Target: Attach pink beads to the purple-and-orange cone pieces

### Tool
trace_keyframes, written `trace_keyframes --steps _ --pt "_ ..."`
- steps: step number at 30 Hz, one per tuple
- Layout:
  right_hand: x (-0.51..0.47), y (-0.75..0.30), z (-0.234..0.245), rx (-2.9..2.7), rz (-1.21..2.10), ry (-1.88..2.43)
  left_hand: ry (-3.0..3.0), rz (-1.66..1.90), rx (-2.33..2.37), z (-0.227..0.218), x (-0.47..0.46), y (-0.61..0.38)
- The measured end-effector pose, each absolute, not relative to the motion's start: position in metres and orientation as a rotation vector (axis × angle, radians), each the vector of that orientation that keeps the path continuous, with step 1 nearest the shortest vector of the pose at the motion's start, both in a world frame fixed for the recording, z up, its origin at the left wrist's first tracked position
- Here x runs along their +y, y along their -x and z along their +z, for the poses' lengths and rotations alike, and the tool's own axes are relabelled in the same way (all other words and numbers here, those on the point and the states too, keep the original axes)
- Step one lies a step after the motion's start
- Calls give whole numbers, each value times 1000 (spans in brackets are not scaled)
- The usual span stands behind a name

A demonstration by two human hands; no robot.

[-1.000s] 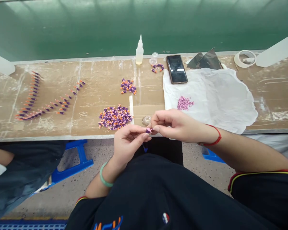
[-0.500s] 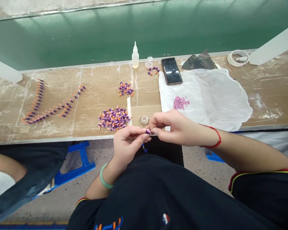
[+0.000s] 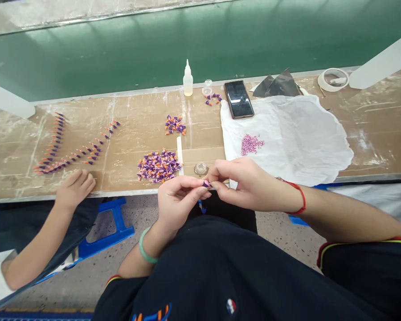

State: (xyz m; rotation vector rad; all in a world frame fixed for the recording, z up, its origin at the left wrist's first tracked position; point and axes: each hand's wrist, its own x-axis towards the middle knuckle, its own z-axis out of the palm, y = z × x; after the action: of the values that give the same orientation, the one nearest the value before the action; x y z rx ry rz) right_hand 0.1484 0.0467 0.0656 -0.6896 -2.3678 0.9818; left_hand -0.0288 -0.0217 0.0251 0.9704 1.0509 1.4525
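At the table's point(image 3: 133, 133) near edge, a tiny purple piece point(image 3: 206, 183) is being pinched!
The left hand point(image 3: 176, 198) is gripping it; the right hand point(image 3: 245, 183) is bunching narrowly beside it, load unclear. It's looking light, probably delicate, sides suiting gentle fingers.

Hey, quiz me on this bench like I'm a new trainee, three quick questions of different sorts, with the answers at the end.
1. True or false: the squeeze bottle is lying on its side.
2. Which of these is scattered on the white cloth? A) tape roll B) tiny pink bits C) blue stool
3. Fill the gap: the small purple piece is pinched in the ____, whose wrist wears a green bangle.

Key: 1. False, it stands upright. 2. B. 3. Left hand.
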Motion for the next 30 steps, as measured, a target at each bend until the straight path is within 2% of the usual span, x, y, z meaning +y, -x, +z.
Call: trace_keyframes --steps 8,13,19,25,30 --pt "46 -149 58 -2380 981 708 -932 1406 1066 24 -20 27" --pt "54 -160 70 -2371 1150 820 -927 1334 1081 25 -20 27" --pt "64 -187 69 -2128 1268 1104 -1282 1274 1251 20 -8 42" --pt "72 -207 39 -1959 1284 1243 -2024 893 1562 7 28 102" --pt "77 -218 20 -1863 1294 1350 -2052 661 1744 1 72 140"
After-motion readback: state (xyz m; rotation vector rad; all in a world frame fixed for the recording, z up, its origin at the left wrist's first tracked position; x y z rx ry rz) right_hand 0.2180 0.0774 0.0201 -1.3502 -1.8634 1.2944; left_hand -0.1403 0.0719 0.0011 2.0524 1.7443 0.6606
